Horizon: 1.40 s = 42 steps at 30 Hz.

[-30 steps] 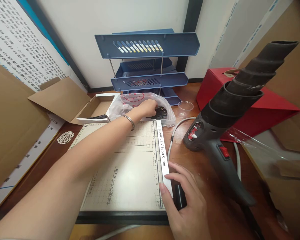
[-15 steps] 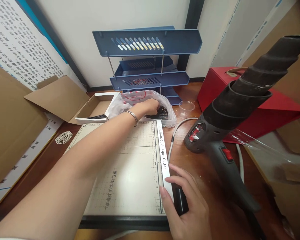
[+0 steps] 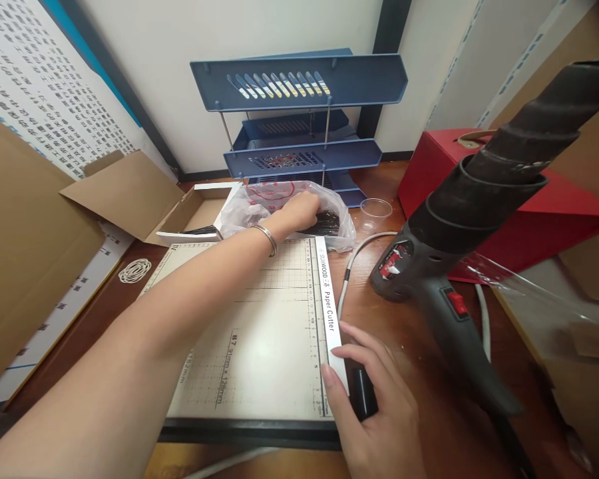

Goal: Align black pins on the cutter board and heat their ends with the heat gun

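Note:
My left hand (image 3: 303,210) reaches across the paper cutter (image 3: 264,359) into a clear plastic bag (image 3: 239,211) with a red print. Its fingers are curled down beside thin, shiny black pieces (image 3: 328,223) in the bag; the fingertips are hidden, so what they hold I cannot make out. At the near right corner of the cutter, my right hand (image 3: 379,392) curves loosely over the black handle (image 3: 364,392). Its thumb and fingers are apart near the white edge strip (image 3: 329,313), with nothing gripped between their tips.
An open cardboard box (image 3: 197,209) with black pieces stands left of the bag. Behind is a blue tiered tray rack (image 3: 299,83). A clear cup (image 3: 376,211), a heat gun (image 3: 429,259) with its cord and a red box (image 3: 424,159) are at right; rubber bands (image 3: 134,270) lie left.
The whole scene has shifted slightly in view, mostly a little right and up. Both hands keep nearly the same places, the left in the bag and the right at the cutter handle.

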Available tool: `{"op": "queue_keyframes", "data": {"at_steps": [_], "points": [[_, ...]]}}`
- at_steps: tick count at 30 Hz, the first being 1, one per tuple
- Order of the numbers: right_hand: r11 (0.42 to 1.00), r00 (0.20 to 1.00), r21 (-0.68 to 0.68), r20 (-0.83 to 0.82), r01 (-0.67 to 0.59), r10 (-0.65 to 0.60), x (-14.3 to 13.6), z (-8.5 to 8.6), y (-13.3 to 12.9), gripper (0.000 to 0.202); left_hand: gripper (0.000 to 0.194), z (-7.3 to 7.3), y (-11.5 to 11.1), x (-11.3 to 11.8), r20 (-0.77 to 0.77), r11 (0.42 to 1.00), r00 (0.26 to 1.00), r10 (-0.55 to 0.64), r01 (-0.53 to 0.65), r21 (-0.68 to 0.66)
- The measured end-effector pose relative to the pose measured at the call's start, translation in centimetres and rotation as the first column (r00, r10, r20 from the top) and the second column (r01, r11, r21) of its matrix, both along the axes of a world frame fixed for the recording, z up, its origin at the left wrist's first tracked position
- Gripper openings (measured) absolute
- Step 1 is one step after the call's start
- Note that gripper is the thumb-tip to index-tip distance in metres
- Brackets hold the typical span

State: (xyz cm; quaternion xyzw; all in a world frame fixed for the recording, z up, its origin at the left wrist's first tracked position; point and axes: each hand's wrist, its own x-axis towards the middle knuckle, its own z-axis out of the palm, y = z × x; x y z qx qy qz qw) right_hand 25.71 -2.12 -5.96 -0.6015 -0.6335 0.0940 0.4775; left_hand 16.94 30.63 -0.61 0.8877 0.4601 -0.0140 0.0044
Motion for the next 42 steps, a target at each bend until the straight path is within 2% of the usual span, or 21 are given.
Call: {"op": "queue_keyframes", "data": {"at_steps": [10,16,19,22,27,30,35,42], "points": [[1.000,1.000,0.003,0.004,-0.010,0.010,0.1,-0.1,0.0,0.014,0.026,0.7,-1.6,-2.3,0.032,0.993,0.997,-0.072,0.069,0.093],[1.000,1.000,0.010,-0.001,-0.010,0.011,0.1,0.0,0.0,0.013,0.029,2.8,-3.6,-5.2,0.093,0.984,0.994,-0.053,0.036,0.177],[1.000,1.000,0.013,-0.023,-0.011,0.011,0.0,0.1,0.1,0.011,0.029,3.9,-6.3,-7.3,0.138,0.977,0.989,-0.059,0.029,0.211],[1.000,0.998,-0.002,-0.069,0.002,-0.002,-0.2,0.2,0.1,0.009,0.023,4.0,-11.0,-9.5,0.192,0.976,0.973,-0.127,0.088,0.201],[0.999,0.992,-0.044,-0.124,-0.015,0.010,-0.2,0.4,0.0,0.012,0.020,2.0,-19.9,-12.8,0.188,0.965,0.965,-0.185,0.143,0.218],[0.998,0.992,-0.054,-0.122,-0.018,0.012,-0.1,0.4,0.1,0.013,0.019,0.7,-23.3,-13.5,0.163,0.954,0.962,-0.217,0.174,0.244],[0.995,0.996,-0.097,-0.092,-0.030,0.022,0.2,0.3,0.3,0.018,0.026,-0.2,-25.6,-12.3,0.164,0.953,0.975,-0.150,0.098,0.287],[0.986,0.994,-0.145,0.062,-0.084,0.093,1.0,1.9,1.2,0.028,0.033,0.2,-26.9,-11.5,0.309,0.974,0.941,-0.141,0.077,0.211]]}}
